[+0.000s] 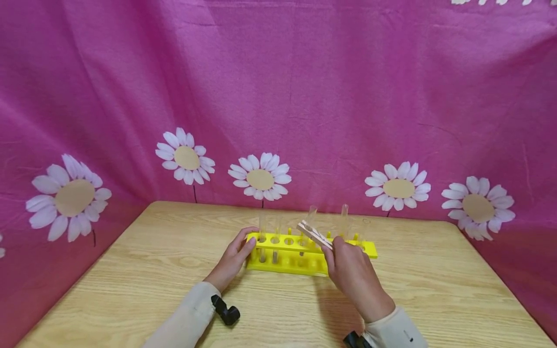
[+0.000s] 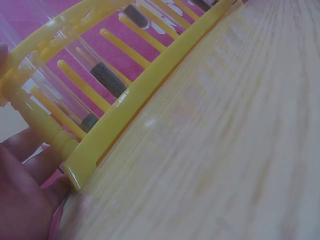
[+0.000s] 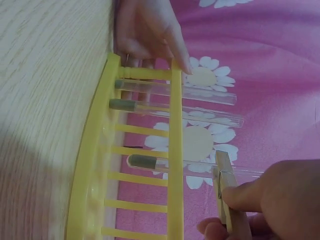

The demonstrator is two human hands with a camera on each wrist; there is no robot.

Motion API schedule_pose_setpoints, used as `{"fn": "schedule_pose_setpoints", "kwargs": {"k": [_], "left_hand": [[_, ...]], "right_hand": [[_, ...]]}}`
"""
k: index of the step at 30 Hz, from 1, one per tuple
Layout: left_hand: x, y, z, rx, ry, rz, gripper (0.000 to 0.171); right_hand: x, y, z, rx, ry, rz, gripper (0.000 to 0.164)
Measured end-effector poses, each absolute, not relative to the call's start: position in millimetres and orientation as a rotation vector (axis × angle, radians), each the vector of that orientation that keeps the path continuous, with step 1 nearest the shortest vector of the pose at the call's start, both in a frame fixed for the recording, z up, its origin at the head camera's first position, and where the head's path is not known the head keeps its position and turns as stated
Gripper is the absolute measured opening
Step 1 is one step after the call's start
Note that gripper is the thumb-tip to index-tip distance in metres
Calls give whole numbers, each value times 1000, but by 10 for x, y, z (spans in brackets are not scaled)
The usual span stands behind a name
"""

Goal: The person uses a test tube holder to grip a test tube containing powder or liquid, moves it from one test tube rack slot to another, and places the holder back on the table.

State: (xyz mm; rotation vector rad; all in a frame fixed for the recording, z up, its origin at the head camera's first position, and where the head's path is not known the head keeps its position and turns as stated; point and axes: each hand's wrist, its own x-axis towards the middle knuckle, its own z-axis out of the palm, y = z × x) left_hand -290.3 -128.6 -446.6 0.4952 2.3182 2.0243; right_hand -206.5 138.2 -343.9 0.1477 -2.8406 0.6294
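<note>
My left hand grips the left end of a yellow test tube rack, thumb at the top plate and fingers behind the end post. My right hand pinches a wooden test tube clamp, shaped like a clothespin. Its jaws are around the upper part of a glass test tube with dark grey-green material in its rounded bottom. That tube passes through a rack hole, its bottom above the base in the right wrist view. Two more tubes with dark contents, one of them a test tube, stand near my left hand.
Toward the right end of the rack, a clear tube stands with its rounded end up. Yellow pegs line the rack's rear. Wooden tabletop surrounds the rack, and a pink flowered cloth hangs behind and at both sides.
</note>
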Motion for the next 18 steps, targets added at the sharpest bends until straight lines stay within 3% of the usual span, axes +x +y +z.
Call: {"fn": "schedule_pose_setpoints", "kwargs": {"k": [18], "left_hand": [[-2907,-1286,-4460,521,2311,2031,37]], "right_hand": [[-2082,1374,-3522,238,-2853,528,19]]}}
